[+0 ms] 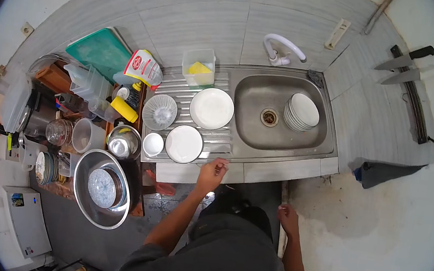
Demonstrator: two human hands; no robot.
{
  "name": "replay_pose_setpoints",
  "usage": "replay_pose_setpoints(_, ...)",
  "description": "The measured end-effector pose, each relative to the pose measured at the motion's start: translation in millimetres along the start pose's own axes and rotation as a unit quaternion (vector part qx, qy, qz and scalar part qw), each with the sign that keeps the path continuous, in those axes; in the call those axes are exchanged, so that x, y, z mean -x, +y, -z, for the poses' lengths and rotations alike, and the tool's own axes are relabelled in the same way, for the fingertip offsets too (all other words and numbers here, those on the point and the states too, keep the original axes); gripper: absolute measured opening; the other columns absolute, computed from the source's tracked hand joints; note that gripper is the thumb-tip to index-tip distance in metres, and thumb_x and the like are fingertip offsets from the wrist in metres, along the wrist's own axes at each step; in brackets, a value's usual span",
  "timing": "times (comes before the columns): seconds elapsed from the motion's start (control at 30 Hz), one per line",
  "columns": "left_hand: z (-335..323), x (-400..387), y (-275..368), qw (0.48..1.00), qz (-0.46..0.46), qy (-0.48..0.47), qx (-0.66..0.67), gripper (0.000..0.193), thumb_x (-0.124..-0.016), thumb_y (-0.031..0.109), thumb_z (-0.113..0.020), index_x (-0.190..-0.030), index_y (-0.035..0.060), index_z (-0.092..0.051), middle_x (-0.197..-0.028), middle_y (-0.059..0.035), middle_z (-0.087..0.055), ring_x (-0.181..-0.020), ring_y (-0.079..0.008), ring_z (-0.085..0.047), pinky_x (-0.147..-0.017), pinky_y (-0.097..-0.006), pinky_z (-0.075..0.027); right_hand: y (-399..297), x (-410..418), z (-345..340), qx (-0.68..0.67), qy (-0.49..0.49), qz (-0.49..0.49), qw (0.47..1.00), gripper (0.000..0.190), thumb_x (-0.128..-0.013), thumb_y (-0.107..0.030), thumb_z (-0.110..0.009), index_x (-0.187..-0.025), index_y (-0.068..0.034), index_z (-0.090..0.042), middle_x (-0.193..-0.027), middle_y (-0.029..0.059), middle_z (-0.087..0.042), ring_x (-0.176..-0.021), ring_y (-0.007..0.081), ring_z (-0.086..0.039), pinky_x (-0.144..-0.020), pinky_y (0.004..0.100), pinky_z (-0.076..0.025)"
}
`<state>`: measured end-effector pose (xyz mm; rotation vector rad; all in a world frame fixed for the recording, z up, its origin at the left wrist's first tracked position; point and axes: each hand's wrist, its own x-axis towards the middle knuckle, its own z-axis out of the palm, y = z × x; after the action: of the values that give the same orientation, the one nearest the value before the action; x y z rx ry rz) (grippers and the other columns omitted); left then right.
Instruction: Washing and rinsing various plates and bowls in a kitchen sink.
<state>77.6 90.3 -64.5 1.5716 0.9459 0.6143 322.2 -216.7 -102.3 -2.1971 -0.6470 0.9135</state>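
Note:
My left hand hovers by the front edge of the sink counter, its fingers loosely bent and nothing visible in them. Low at my side hangs my right hand, loosely curled; its palm is hidden. On the ribbed drainboard lie a larger white plate and a smaller white plate, the latter nearest my left hand. Beside them are a small white bowl and a ribbed bowl. A stack of white plates leans tilted in the right part of the steel sink.
A plastic tub with a yellow sponge stands behind the plates, below the white faucet. Leftward, a crowded table carries a large metal basin, a steel bowl and a green cutting board. Knives hang on the right wall.

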Motion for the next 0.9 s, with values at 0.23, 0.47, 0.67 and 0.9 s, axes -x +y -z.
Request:
replay_pose_setpoints(0.23,12,8,-6,0.994,0.053,0.09,0.012,0.018,-0.094,0.006,-0.063,-0.111,0.0023,-0.067,-0.087,-0.0087,-0.073,-0.082,-0.0171,-0.072,-0.074,-0.0295,-0.056,-87,-62,7,0.076,-0.075,0.12,0.987,0.027,-0.096,-0.028,-0.066,-0.107,-0.003,-0.065,-0.088,0.0109,-0.072,-0.082,0.0192,-0.07,-0.074,0.033,-0.054)
replay_pose_setpoints(0.47,-10,15,17,0.98,0.098,0.17,-0.037,0.02,-0.096,0.01,-0.061,-0.112,0.0004,-0.066,-0.09,-0.0122,-0.074,-0.086,-0.0179,-0.071,-0.075,-0.0315,-0.056,-103,-140,27,-0.019,-0.114,0.193,0.974,0.02,-0.093,-0.017,-0.068,-0.104,-0.001,-0.065,-0.091,0.0104,-0.072,-0.084,0.018,-0.07,-0.078,0.0311,-0.055)
replay_pose_setpoints(0.67,-53,33,47,0.968,0.134,0.198,-0.071,0.021,-0.097,0.011,-0.061,-0.114,-0.0001,-0.065,-0.091,-0.013,-0.074,-0.085,-0.0177,-0.071,-0.074,-0.0298,-0.055,-111,-213,45,-0.05,-0.119,0.198,0.972,0.018,-0.094,-0.014,-0.067,-0.102,0.001,-0.064,-0.09,0.0094,-0.073,-0.081,0.0153,-0.07,-0.076,0.0295,-0.055)
replay_pose_setpoints(0.9,-89,65,52,0.948,0.197,0.246,-0.047,0.021,-0.099,0.01,-0.061,-0.113,-0.0043,-0.064,-0.092,-0.0123,-0.073,-0.087,-0.0161,-0.07,-0.078,-0.0285,-0.055,-111,-284,3,-0.081,-0.168,0.238,0.953,0.016,-0.092,-0.018,-0.068,-0.096,-0.003,-0.065,-0.081,0.0103,-0.071,-0.075,0.0201,-0.07,-0.07,0.0328,-0.054)
